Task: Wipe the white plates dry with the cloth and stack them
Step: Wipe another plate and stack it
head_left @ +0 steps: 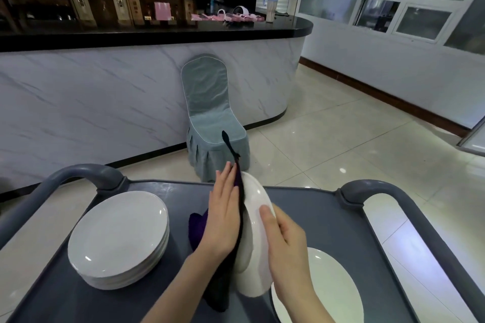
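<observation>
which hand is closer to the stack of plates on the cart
Left. The left hand presses the cloth against the upright plate on the side facing the stack; the right hand grips that plate's far side, farther away.

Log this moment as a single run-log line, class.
step: wiping | left hand: flat, presses cloth on held plate | right hand: grips held plate, near upright | plate stack: cart left | lone plate: cart right

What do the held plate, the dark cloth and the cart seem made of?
The held plate looks like glazed ceramic or melamine: white, glossy reflections. The cloth: soft napped fabric, dark purple, hanging limp. The cart: likely moulded plastic, matte grey, rounded handles.
</observation>
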### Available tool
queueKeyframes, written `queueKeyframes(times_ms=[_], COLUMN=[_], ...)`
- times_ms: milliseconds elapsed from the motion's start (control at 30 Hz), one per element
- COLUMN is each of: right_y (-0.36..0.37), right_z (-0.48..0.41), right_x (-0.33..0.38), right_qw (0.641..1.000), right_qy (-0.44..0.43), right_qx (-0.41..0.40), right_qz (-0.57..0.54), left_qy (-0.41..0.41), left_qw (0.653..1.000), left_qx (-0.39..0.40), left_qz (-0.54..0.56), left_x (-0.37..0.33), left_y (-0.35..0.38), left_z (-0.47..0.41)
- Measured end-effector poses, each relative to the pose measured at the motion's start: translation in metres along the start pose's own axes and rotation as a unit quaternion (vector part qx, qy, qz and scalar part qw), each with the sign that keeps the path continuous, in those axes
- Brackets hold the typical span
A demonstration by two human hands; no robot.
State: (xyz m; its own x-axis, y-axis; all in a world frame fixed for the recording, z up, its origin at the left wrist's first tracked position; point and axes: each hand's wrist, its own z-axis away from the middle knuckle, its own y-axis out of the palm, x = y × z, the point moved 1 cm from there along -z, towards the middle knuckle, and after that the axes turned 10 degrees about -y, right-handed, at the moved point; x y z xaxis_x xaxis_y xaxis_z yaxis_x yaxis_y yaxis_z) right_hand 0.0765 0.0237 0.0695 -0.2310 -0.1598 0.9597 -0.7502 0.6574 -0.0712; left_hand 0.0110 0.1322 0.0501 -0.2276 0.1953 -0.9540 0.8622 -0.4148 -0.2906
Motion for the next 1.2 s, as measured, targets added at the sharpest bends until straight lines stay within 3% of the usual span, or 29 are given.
queueKeyframes(times_ms=[100,167,267,400,467,600,867,1000,1200], right_y=[0.0,0.001,0.001,0.003,0.001,-0.003,-0.035,-0.054,-0.052], right_z=[-0.015,-0.021,-0.015,0.004,0.001,-0.014,-0.02,-0.032,-0.019], right_x=[0.0,0.004,0.004,0.003,0.003,0.003,0.003,-0.001,-0.011], right_qw=[0.999,0.999,0.999,0.999,0.999,0.995,0.988,0.977,0.981], right_qy=[0.001,0.002,-0.001,-0.026,-0.031,0.002,0.02,0.045,0.064], right_qx=[-0.029,-0.031,-0.03,0.008,0.001,-0.044,-0.078,-0.114,-0.064], right_qz=[-0.033,-0.044,-0.045,-0.03,-0.03,-0.085,-0.134,-0.176,-0.173], left_qy=[0.129,0.158,0.105,-0.034,-0.01,0.152,0.014,0.011,0.042], left_qw=[0.986,0.98,0.991,0.999,1.0,0.976,0.997,0.998,0.995], left_qx=[0.008,0.029,0.028,0.032,0.022,0.05,0.062,0.068,0.052], left_qz=[-0.102,-0.122,-0.083,0.021,-0.015,-0.148,-0.044,0.015,-0.077], left_x=[0.001,0.003,0.001,-0.002,-0.005,-0.004,0.034,0.063,0.052], left_y=[0.016,0.023,0.017,0.0,0.002,0.018,-0.003,0.013,0.009], left_z=[0.027,0.038,0.025,-0.002,0.001,0.018,-0.006,0.036,0.016])
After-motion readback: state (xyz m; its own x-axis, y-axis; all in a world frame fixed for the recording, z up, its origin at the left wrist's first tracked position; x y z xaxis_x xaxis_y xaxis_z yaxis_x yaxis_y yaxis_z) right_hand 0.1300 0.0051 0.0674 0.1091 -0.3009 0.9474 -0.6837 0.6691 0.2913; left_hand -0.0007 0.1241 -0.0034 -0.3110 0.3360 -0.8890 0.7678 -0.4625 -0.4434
